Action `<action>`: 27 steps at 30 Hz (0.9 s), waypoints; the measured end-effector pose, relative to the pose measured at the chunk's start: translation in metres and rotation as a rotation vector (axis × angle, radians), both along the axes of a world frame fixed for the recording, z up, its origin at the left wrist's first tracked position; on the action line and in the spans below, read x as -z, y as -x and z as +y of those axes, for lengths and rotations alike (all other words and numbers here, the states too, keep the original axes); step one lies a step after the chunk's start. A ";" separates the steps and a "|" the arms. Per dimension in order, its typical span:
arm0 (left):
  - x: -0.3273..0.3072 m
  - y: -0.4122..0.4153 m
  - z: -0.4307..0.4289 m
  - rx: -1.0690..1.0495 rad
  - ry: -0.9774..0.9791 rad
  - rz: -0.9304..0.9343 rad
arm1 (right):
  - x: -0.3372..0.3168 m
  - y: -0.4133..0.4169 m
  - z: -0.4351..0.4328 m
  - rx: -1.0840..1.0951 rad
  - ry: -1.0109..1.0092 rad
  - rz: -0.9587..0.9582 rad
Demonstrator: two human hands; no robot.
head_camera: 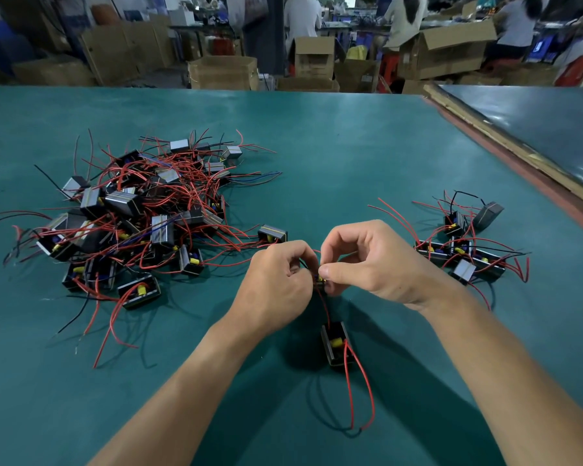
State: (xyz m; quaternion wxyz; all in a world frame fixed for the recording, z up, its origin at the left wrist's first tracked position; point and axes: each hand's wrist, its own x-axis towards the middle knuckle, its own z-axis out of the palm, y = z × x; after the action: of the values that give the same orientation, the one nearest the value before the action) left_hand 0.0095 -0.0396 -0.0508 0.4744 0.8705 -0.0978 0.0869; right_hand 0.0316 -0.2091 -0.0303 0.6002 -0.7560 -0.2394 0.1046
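Note:
My left hand (278, 280) and my right hand (367, 260) meet above the green table (334, 146), both pinching a small black transformer (319, 282) with a yellow part; most of it is hidden by my fingers. A red wire (324, 306) runs down from it toward a second transformer (336, 344) lying on the table just below my hands, with red leads looping toward me.
A large tangled pile of transformers (132, 213) with red and black wires lies at the left. A smaller group (465, 250) sits at the right. A wooden-edged board (519, 156) borders the table's right side. Cardboard boxes (223, 74) and people stand beyond.

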 end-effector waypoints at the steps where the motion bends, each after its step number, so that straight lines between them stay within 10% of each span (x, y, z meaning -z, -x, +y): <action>1: 0.000 0.000 0.000 0.001 -0.003 0.002 | 0.001 0.000 0.001 -0.003 -0.011 0.012; 27: -0.006 -0.002 0.009 0.286 0.140 0.236 | -0.003 -0.005 -0.008 0.114 0.042 -0.178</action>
State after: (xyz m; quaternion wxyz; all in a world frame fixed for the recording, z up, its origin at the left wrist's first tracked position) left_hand 0.0118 -0.0305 -0.0443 0.5493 0.8169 -0.1580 -0.0777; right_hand 0.0369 -0.2168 -0.0268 0.5654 -0.7872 -0.2461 0.0074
